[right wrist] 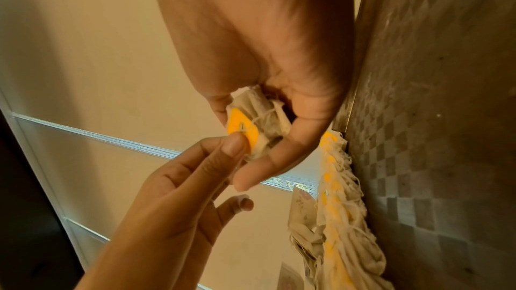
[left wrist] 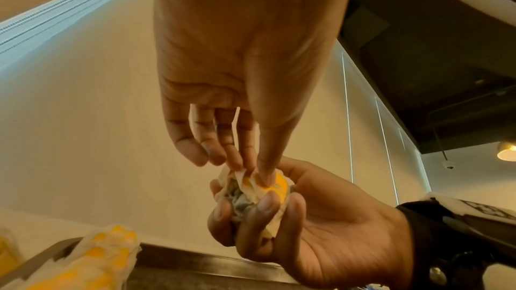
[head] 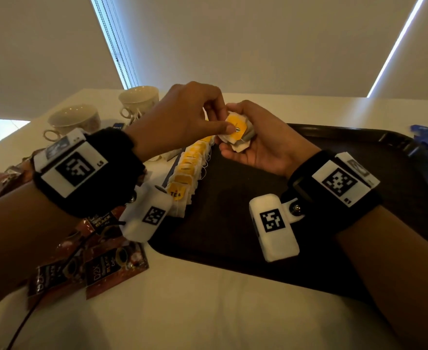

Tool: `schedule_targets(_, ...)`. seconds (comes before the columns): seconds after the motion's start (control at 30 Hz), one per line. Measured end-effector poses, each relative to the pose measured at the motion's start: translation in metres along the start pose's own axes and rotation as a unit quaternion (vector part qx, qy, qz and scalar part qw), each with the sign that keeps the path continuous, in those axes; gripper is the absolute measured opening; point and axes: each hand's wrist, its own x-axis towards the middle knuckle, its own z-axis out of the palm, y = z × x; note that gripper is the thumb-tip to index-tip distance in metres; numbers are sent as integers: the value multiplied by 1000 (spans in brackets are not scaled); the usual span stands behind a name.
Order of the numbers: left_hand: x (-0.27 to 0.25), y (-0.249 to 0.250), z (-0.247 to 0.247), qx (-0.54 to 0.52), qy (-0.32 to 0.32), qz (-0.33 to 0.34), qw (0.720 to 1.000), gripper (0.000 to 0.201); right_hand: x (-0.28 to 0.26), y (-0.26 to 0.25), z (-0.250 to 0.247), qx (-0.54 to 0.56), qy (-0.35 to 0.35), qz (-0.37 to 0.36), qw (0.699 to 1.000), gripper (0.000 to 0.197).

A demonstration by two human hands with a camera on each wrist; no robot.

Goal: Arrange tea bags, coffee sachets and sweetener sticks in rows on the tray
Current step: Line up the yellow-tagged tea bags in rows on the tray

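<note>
the right hand (head: 261,142) cups a small bunch of crumpled white paper tea bags with yellow tags (head: 238,133), fingers curled round them like a holder, seemingly so the left can take one at a time. the left hand (head: 182,117) pinches a yellow tag between thumb and fingertips, likely to draw that bag free. both hover above the far left part of the dark rectangular plastic tray (head: 233,223), where a row of yellow-tagged tea bags (head: 187,170) already runs along its left edge. brown coffee sachets (head: 112,269) wait on the white counter (head: 208,311), left of the tray.
</note>
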Motion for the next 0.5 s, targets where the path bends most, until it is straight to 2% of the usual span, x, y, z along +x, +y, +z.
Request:
schedule_targets(0.17, -2, 2, -5, -31, -29, 1, 999, 15, 0, 0, 0, 21, 12, -4, 1000, 26)
schedule_targets(0.3, -11, 9, -18, -99, -66, -5, 993, 16, 1, 1, 0, 36, 34, -20, 999, 27)
schedule_targets(0.43, -29, 15, -38, -179, -132, -20, 975, 21, 5, 2, -4, 50, 59, -24, 997, 29)
schedule_targets(0.5, -38, 13, -46, -187, -160, -21, 969, 22, 5, 2, -5, 58, 69, -19, 996, 30)
